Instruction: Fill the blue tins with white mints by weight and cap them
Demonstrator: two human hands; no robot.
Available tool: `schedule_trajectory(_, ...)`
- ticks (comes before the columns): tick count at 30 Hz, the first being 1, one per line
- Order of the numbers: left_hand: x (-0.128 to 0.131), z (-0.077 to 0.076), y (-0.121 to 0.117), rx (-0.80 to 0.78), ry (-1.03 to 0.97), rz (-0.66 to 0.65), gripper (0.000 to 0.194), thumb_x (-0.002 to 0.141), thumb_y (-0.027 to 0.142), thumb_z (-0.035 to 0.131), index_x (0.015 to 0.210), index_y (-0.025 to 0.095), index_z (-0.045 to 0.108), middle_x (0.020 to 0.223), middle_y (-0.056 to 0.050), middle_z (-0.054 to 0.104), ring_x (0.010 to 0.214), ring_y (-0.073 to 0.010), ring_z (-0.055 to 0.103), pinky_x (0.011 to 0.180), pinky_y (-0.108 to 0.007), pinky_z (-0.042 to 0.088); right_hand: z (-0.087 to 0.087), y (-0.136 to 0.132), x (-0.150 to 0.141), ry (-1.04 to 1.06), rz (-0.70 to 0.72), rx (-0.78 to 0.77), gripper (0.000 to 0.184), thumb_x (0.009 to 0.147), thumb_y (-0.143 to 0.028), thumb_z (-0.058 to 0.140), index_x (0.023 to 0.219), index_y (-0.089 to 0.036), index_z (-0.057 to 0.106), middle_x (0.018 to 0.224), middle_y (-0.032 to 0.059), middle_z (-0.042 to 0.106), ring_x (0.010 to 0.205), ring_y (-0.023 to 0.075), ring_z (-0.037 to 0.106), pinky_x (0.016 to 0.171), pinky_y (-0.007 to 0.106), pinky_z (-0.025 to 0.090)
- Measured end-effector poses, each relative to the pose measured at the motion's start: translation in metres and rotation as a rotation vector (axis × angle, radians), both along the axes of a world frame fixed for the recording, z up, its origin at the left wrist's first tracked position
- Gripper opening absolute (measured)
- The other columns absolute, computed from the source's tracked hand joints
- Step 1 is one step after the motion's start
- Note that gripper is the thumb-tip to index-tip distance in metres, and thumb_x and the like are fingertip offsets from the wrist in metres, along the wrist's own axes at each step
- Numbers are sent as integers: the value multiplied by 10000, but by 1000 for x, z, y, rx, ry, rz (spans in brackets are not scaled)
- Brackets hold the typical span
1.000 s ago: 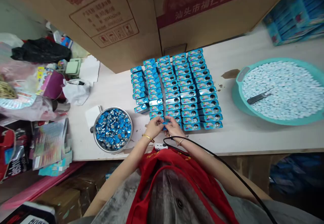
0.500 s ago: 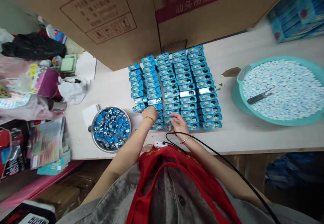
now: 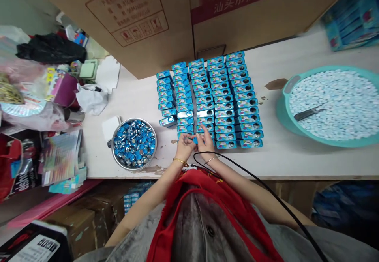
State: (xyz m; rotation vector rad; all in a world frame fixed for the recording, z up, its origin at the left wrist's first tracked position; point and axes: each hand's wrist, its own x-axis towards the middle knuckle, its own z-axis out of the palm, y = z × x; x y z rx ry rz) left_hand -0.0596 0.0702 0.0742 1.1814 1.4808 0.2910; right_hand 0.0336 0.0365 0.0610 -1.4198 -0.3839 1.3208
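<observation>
My left hand [image 3: 185, 145] and my right hand [image 3: 206, 142] meet in front of the nearest tins, fingertips almost touching. A small blue piece, apparently a round cap [image 3: 195, 140], shows between them at my right fingertips. My left fingers are bent together; whatever they hold is hidden. Under and beyond the hands stand blue printed tins [image 3: 224, 120] in several upright columns. Tins in the left columns show blue round discs on top, while the right ones show dark round openings. Left of my hands, a metal bowl [image 3: 111, 154] holds many blue and silver round caps [image 3: 134, 141].
A turquoise basin [image 3: 284, 116] of small white pieces stands at right, with a dark-handled tool [image 3: 306, 114] on top. Large cardboard boxes [image 3: 166, 53] wall off the back. Bags and packets crowd the left side. A black cable [image 3: 251, 171] crosses my right forearm.
My left hand has left the front of the leftmost tin columns and come right, beside my right hand. My right hand has stayed near the same tins. The whole view has shifted slightly.
</observation>
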Motion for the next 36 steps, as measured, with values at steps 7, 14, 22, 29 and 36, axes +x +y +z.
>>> schedule_trajectory(7, -3, 0, 20, -43, -113, 58, 172, 648, 105, 574, 810, 152, 542, 583, 32, 564, 587, -104, 582, 576, -205, 468, -5, -5, -2, 20, 20, -8, 582, 772, -389, 558, 1318, -292, 380, 874, -10, 664, 365, 68, 459, 357, 221, 385)
schedule_trajectory(14, 6, 6, 14, 3, -21, 11, 258, 669, 125, 578, 927, 138, 573, 735, -4, 624, 609, -97, 581, 571, -203, 467, -5, 1, -1, 76, -60, -44, 545, 720, -342, 640, 1235, -272, 476, 749, -22, 652, 461, 104, 523, 402, 213, 414)
schedule_trajectory(22, -2, -3, 37, 174, 386, -210, 143, 765, 147, 554, 905, 174, 565, 851, -39, 627, 826, -152, 605, 768, -262, 470, 3, 14, 33, 359, -177, -186, 184, 745, -352, 632, 856, -220, 569, 765, 10, 682, 399, 80, 514, 304, 184, 333)
schedule_trajectory(29, 3, -9, 64, 110, 715, -481, 135, 716, 293, 683, 714, 180, 609, 892, -121, 663, 959, -302, 607, 814, -383, 447, 2, 6, 66, 628, -262, -273, 198, 824, -300, 520, 666, -186, 555, 662, 64, 656, 665, 164, 658, 565, 285, 566)
schedule_trajectory(36, 5, 0, 61, 221, 728, -549, 177, 755, 311, 676, 801, 143, 644, 892, -158, 654, 935, -315, 613, 794, -378, 440, 9, 1, 60, 709, -174, -220, 127, 836, -270, 565, 769, -171, 606, 812, 83, 676, 811, 199, 671, 636, 322, 577)
